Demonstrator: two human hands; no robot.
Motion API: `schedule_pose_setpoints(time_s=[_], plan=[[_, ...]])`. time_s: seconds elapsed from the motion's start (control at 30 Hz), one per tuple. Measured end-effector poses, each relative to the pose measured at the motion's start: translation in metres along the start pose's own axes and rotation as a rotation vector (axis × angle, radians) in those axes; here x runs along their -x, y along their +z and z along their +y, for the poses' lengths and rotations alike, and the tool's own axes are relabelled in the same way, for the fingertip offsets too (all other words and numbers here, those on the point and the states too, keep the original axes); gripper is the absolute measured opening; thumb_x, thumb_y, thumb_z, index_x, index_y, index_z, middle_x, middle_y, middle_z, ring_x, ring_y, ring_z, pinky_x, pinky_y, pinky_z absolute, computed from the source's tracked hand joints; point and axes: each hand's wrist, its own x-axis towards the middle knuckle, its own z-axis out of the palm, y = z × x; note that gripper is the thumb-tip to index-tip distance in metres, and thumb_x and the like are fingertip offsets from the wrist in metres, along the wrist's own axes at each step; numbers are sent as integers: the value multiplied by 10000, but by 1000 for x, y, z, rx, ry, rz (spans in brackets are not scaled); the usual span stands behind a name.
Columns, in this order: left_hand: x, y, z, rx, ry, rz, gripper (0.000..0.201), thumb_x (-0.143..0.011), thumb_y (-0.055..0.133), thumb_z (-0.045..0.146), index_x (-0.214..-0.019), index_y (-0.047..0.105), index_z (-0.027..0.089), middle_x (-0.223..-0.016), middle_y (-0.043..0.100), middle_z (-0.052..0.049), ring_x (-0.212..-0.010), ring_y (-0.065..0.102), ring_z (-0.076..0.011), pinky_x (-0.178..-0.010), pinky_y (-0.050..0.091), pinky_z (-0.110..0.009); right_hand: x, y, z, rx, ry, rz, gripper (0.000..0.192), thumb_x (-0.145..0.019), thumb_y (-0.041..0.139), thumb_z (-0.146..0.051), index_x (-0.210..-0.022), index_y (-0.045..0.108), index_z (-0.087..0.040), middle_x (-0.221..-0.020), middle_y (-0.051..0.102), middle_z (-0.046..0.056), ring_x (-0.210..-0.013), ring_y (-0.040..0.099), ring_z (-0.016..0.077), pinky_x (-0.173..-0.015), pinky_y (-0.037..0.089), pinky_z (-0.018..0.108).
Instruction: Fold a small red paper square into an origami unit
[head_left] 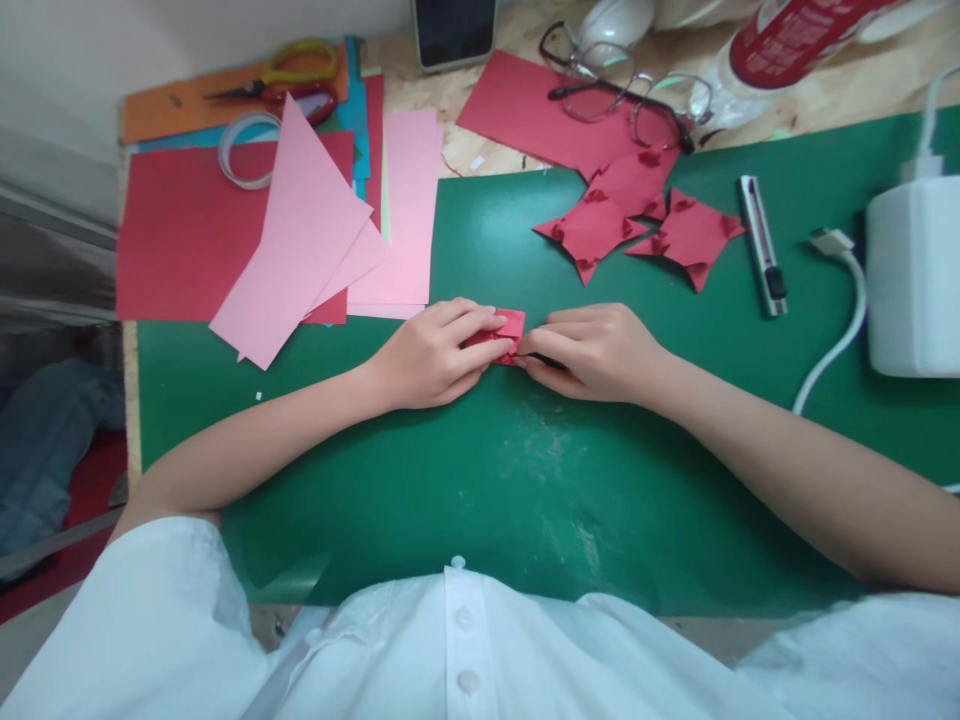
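A small folded piece of red paper (504, 336) lies on the green cutting mat (480, 480), pinched between both hands. My left hand (431, 352) presses it from the left with fingers over its top. My right hand (592, 350) grips its right edge with the fingertips. Most of the paper is hidden under the fingers. Three folded red star-like paper pieces (637, 215) lie on the mat beyond the hands.
Pink sheets (315, 240) and red sheets (180, 225) are stacked at the left, with a tape roll (244, 150) and scissors (289, 80). Glasses (622, 90), a utility knife (761, 245), a white box with a cable (911, 275) and a phone (454, 30) sit behind and right.
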Motion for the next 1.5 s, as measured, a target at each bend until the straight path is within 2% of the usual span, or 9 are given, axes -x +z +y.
schedule_pose_setpoints(time_s=[0.23, 0.4, 0.63, 0.87, 1.03, 1.5], plan=[[-1, 0, 0, -3, 4, 20, 145, -1038, 575, 209, -1094, 699, 159, -1213, 762, -141, -1087, 709, -243, -913, 656, -416, -2, -1, 0, 9, -45, 87, 263, -1111, 460, -286, -925, 629, -208, -647, 618, -19, -621, 548, 120, -590, 336, 259], [-1, 1, 0, 20, 3, 31, 192, -1037, 584, 205, -1196, 684, 165, -1211, 765, -138, -1096, 713, -239, -915, 656, -411, -1, 0, 0, 10, -31, 54, 263, -1110, 457, -299, -941, 639, -213, -651, 622, -17, -626, 554, 123, -594, 344, 260], [-2, 0, 0, 3, 16, 48, 194, -1038, 590, 205, -1198, 683, 148, -1190, 764, -138, -1074, 717, -233, -905, 655, -395, 1, 1, 1, 1, 1, -12, 302, -1119, 418, -325, -953, 647, -218, -652, 621, -9, -633, 559, 129, -599, 334, 275], [-1, 1, 0, 12, 14, 45, 205, -1041, 585, 202, -1212, 686, 151, -1197, 762, -141, -1092, 709, -233, -915, 649, -398, -1, 0, 0, 10, -29, 59, 276, -1111, 464, -301, -931, 652, -210, -658, 636, -15, -628, 568, 120, -589, 348, 263], [-1, 1, 0, -22, 13, 33, 215, -1057, 562, 224, -1208, 704, 169, -1200, 759, -119, -1084, 709, -224, -914, 651, -384, -1, -1, 0, 14, -20, 56, 286, -1109, 463, -311, -919, 652, -211, -652, 640, -16, -622, 565, 121, -588, 339, 270], [-2, 0, -1, 6, 25, 46, 205, -1036, 589, 204, -1210, 685, 152, -1183, 762, -138, -1054, 703, -228, -875, 631, -380, -2, -1, 0, 23, -38, 68, 269, -1107, 474, -291, -931, 661, -210, -644, 614, -25, -620, 553, 124, -588, 342, 251]])
